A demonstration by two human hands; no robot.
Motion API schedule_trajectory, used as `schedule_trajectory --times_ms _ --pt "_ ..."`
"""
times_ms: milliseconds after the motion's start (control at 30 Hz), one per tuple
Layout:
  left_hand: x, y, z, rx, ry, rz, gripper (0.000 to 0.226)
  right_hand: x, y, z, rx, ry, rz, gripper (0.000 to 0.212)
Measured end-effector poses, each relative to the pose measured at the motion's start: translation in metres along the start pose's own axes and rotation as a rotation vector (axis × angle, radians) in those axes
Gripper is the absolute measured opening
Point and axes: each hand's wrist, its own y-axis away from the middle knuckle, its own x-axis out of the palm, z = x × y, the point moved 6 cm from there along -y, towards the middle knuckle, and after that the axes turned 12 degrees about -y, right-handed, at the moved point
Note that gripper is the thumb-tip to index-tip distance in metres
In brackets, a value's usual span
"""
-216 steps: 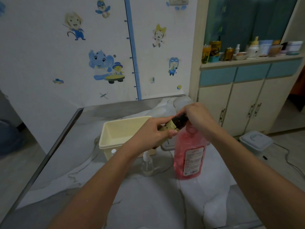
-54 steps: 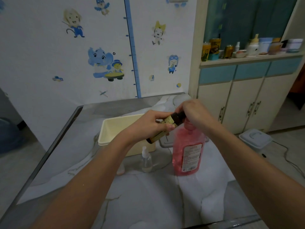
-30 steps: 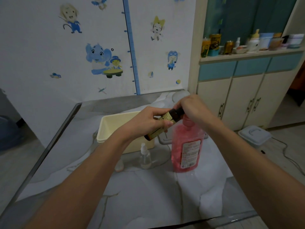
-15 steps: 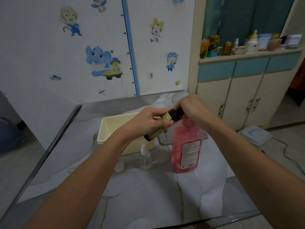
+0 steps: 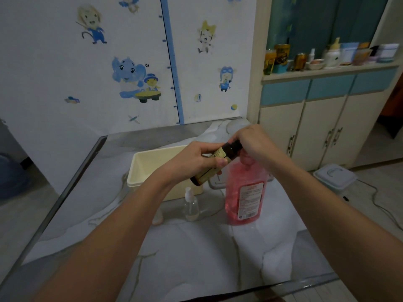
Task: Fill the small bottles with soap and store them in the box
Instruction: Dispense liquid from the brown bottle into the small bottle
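My left hand (image 5: 197, 159) grips a small dark amber bottle (image 5: 214, 164) with a yellow label, tilted with its neck toward the upper right. My right hand (image 5: 254, 141) is closed over that neck and over the top of the big pink soap bottle (image 5: 245, 192), hiding the pump and the bottle's mouth. The pink bottle stands upright on the table. A cream plastic box (image 5: 152, 162) sits behind my left hand. A small clear spray bottle (image 5: 190, 205) stands in front of the box. Another small bottle (image 5: 157, 216) peeks out beside my left forearm.
The marble-pattern table (image 5: 196, 258) has a dark edge on the left and front. A grey tray (image 5: 214, 184) lies behind the pink bottle. A cabinet (image 5: 316, 118) with jars on top stands to the right, and a lidded white bin (image 5: 334, 176) sits on the floor.
Both hands keep the same hold on the amber bottle over the pink bottle's top. Only the camera view has shifted slightly.
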Motion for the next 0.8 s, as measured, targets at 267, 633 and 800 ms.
schedule_trajectory --times_ms 267,633,800 --pt "-0.001 -0.003 0.003 0.017 -0.033 0.008 0.036 0.001 0.0 0.001 -0.005 0.022 -0.019 0.039" --pt "-0.002 0.001 -0.003 -0.007 -0.02 0.022 0.033 0.002 -0.009 -0.008 0.095 -0.043 0.029 0.035" --pt "-0.007 -0.002 -0.006 -0.013 -0.043 0.063 0.03 0.0 -0.005 -0.004 -0.023 -0.005 0.021 0.031"
